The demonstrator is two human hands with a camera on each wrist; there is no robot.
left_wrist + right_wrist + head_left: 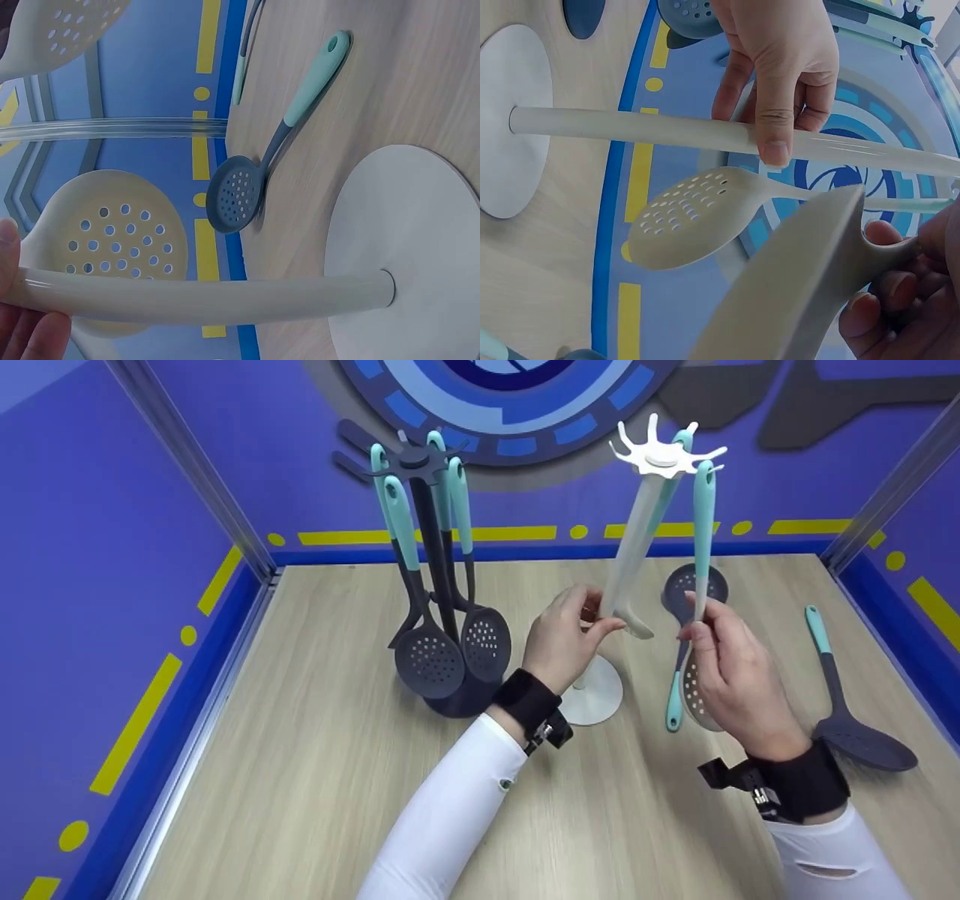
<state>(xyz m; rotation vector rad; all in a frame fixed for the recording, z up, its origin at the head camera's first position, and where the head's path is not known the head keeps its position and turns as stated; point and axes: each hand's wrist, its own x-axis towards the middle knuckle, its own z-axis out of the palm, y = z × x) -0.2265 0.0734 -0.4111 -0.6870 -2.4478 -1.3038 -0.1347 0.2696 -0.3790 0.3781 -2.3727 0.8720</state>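
Note:
My left hand [566, 637] grips the pole [634, 547] of a white utensil stand, whose round base [600, 697] rests on the table. My right hand [739, 675] pinches the pale shaft of a white skimmer [795, 277] with a mint handle [703, 517]. Its upper end is at one of the hooks [664, 457] on top of the stand; I cannot tell whether it is hooked on. A second white perforated skimmer [112, 232] hangs behind the pole.
A dark stand [427, 525] on the left carries several dark utensils with mint handles. Beyond my right hand lies a dark skimmer [694, 585]. Another dark utensil [862, 742] lies near the right wall. Blue panels enclose the wooden table [300, 735].

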